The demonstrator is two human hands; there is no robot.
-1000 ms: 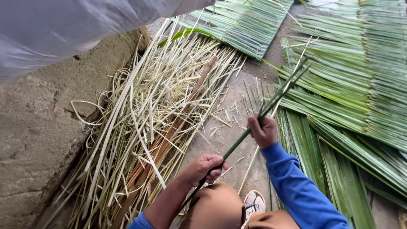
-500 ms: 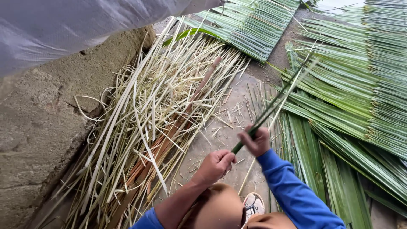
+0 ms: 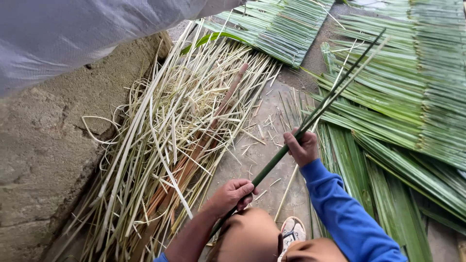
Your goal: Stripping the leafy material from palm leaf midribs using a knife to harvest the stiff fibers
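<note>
The person is gripping a long green leaf stalk (image 3: 291,140) with both hands, slanting over the concrete floor (image 3: 264,145): left hand (image 3: 232,194) is closing round its thick lower end, right hand (image 3: 302,147) is pinching mid-length. It is looking light, stiff below and whippy toward the split tip; smooth, likely slippery. Pale dry strips (image 3: 165,136) are lying by the floor's left edge, flat green leaves (image 3: 403,111) at the right
</note>
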